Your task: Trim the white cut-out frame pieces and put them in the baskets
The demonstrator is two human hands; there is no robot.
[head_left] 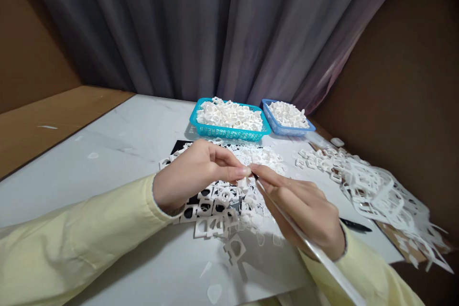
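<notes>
Over a heap of small white plastic parts [229, 196], many with a round hole, my two hands meet at the fingertips. My left hand [204, 172] pinches a small white plastic part [244, 182] between thumb and fingers; much of it is covered by them. Closed round a long thin pale tool [304, 234], dark near its front end, is my right hand [301, 205]. The tool's tip is at the left fingertips, and its exact kind cannot be made out. A single loose white part [235, 248] with a hole lies nearer to me.
A teal basket [229, 132] and a blue basket [292, 130], both heaped with white parts, stand at the back. On the right lie a tangle of white plastic strips [383, 191], several white parts [319, 160] and a black slim object [355, 225]. A dark mat [178, 146] shows beneath the heap.
</notes>
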